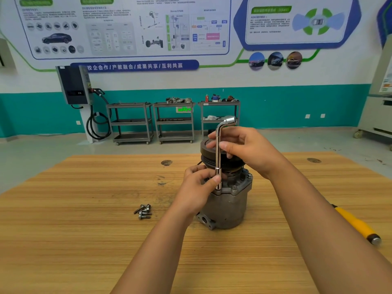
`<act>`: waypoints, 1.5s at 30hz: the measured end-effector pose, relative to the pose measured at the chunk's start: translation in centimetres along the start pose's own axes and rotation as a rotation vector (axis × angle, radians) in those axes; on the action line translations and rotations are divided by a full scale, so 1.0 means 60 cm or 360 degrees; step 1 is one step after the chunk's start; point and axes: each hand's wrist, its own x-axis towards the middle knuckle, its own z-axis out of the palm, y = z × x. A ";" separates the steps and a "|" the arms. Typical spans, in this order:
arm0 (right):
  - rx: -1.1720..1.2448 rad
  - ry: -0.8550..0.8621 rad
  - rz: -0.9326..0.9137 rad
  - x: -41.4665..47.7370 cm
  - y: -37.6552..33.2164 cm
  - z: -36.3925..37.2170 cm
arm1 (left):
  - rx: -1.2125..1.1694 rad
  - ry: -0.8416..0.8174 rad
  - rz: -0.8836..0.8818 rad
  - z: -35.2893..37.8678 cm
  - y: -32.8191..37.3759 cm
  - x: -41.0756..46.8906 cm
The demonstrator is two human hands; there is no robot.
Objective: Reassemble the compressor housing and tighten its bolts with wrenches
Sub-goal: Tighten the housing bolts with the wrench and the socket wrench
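White-teal wall point(275, 102) with posters point(127, 28); three grey carts point(174, 124); charger point(74, 84); grey floor point(53, 151).

Single head-worn, wide-angle view, facing forward and down across the wooden table point(84, 209). The left hand point(197, 187) and right hand point(248, 149), both gripping the wrench point(218, 160), sit close at mid-frame by the compressor point(231, 209). The far wall point(275, 98) spans the upper frame.
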 end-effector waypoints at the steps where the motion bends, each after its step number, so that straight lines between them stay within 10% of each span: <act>1: -0.0002 0.0015 0.0002 -0.001 -0.001 -0.001 | -0.0005 -0.0012 0.0005 -0.002 0.000 0.000; 45: -0.0094 0.0036 -0.0048 -0.005 0.001 0.001 | 0.0044 0.0008 0.0004 0.007 -0.009 -0.001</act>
